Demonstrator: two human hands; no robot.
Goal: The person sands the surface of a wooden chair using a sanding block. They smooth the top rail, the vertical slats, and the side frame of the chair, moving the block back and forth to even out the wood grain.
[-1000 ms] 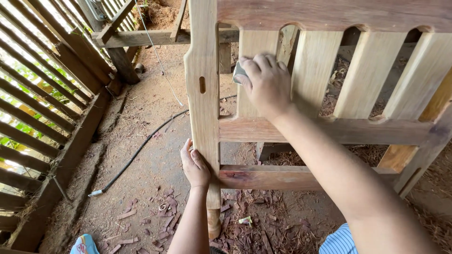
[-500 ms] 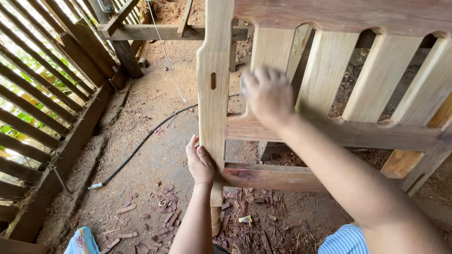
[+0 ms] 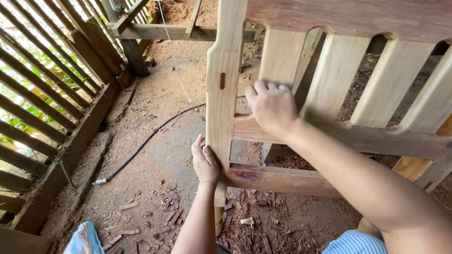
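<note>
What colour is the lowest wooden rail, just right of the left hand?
The lowest rail is reddish brown, darker than the pale upright post beside the left hand. Head view shows it.

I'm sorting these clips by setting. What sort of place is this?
Most likely a rustic woodworking shed: an unfinished wooden frame under both hands, wood chips on the dirt floor, and slatted timber walls.
</note>
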